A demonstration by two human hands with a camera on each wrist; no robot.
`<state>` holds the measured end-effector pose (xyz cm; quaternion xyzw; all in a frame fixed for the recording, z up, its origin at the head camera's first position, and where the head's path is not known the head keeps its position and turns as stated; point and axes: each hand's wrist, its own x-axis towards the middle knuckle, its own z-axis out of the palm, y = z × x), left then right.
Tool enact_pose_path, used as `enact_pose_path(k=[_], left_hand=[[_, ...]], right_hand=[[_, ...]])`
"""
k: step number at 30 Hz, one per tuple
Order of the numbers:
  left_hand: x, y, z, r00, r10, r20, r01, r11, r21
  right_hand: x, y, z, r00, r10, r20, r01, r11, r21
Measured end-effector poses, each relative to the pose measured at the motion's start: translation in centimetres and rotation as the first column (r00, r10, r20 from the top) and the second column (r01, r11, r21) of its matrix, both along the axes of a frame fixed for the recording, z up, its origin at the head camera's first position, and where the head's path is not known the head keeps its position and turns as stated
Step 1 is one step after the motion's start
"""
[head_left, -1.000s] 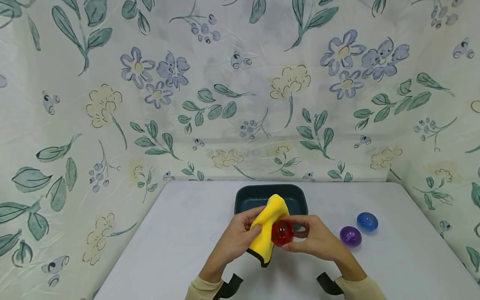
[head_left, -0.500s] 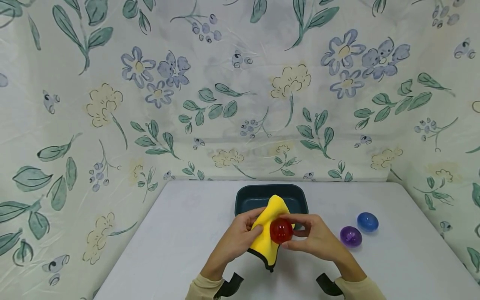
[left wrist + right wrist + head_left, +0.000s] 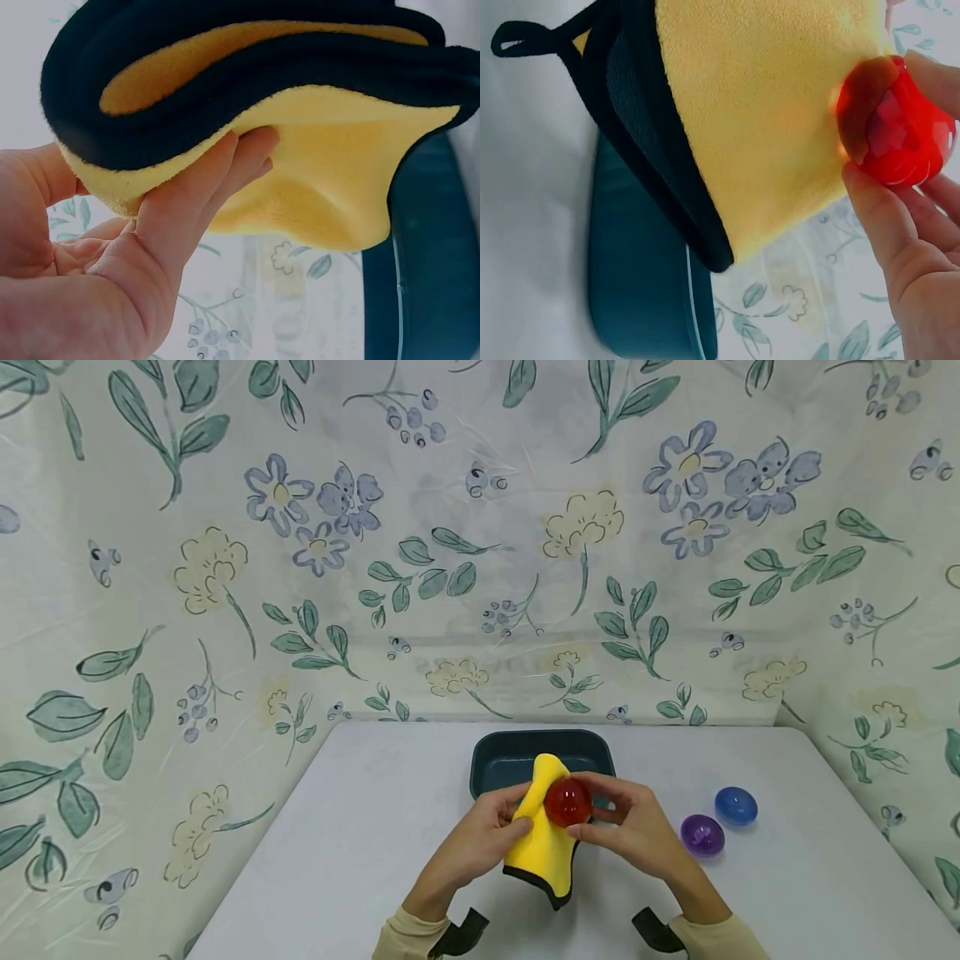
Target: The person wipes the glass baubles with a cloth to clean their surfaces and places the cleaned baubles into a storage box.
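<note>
Between the two hands hangs a yellow cloth (image 3: 546, 860) with a dark border and, in the right wrist view, a small corner loop. My left hand (image 3: 480, 835) pinches its left side, thumb in front and fingers behind, as the left wrist view shows from below. My right hand (image 3: 637, 827) holds a shiny, translucent red ball (image 3: 567, 802) between thumb and fingers. The ball (image 3: 900, 127) touches the cloth's yellow face. Both hands are raised in front of a dark teal tray (image 3: 495, 760), which the cloth partly hides.
A purple ball (image 3: 702, 836) and a blue ball (image 3: 736, 807) lie close together at the right of the white table (image 3: 360, 827). Behind the table hangs a floral curtain (image 3: 480, 568), which also covers both sides.
The right hand has lifted the red ball slightly up across the cloth. The cloth has turned, its lower edge swinging rightward. The left hand keeps its hold; tray and other balls stay put.
</note>
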<state>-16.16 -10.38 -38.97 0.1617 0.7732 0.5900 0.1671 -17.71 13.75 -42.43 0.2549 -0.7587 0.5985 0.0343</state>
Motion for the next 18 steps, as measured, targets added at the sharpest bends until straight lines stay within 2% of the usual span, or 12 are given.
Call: enact_pose_path(k=[6,18], left_hand=[[0.4,0.1,0.3,1.0,-0.001,0.005,0.001,1.0,0.002],[1.2,0.4,1.4,1.0,0.015,-0.011,-0.014,0.999,0.029]], right_hand=[[-0.4,0.3,-0.3,0.999,-0.028,0.028,0.028,1.0,-0.012],[-0.7,0.9,0.1,0.994,-0.053,0.099,0.049,0.998,0.043]])
